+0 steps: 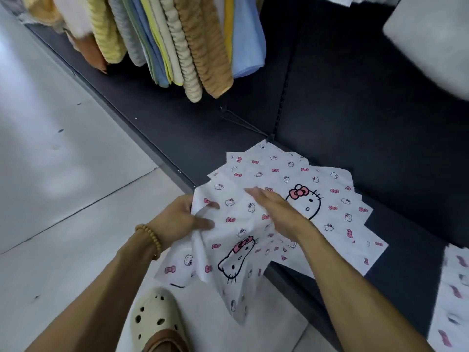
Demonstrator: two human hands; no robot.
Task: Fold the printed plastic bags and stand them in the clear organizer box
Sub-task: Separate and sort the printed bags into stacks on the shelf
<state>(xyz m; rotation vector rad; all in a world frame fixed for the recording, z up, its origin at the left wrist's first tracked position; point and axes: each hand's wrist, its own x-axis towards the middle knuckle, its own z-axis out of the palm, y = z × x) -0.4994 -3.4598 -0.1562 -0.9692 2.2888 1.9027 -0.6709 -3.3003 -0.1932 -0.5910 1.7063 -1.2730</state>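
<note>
Left hand (pixel 181 218) pinching bag (pixel 236 240) edge, flat right hand (pixel 272 208) atop it.

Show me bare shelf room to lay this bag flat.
Free: dark shelf behind the fanned bags, and left of them below the hanging towels. Crowded: the front edge, where both hands work the bag, and the far right with more bags.

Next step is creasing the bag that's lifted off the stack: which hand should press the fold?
Right, probably. The right hand lies flat with straight fingers on the lifted bag, while the left hand pinches its edge, so it is busy holding.
</note>
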